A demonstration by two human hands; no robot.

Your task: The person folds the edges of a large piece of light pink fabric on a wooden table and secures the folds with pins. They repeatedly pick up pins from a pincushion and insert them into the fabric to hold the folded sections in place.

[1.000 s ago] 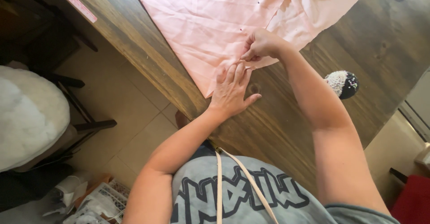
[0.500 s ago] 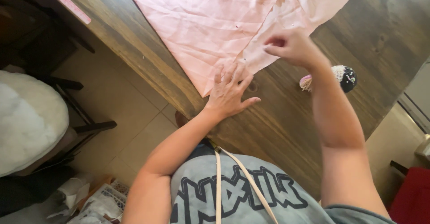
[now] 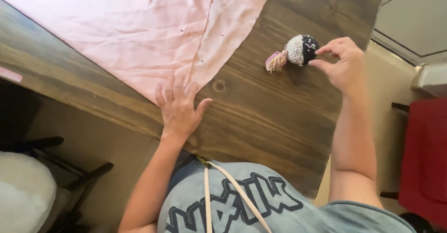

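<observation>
A pale pink cloth (image 3: 139, 33) with small pins stuck in it lies spread over a dark wooden table (image 3: 260, 116). My left hand (image 3: 179, 107) rests flat, fingers apart, on the cloth's near corner and the wood. My right hand (image 3: 342, 65) is at the right, thumb and forefinger pinched at a small round pincushion (image 3: 300, 50), half white and half dark, with a pink tassel at its left. Whether the fingers hold a pin is too small to tell.
A chair with a white cushion (image 3: 21, 200) stands at the lower left on the tiled floor. A red object (image 3: 426, 154) sits at the right edge. A pink strip (image 3: 9, 74) lies on the table's left edge.
My right hand has left the cloth's fold and moved right to the pincushion. The view has shifted right. My left hand stays pressed on the cloth's corner.
</observation>
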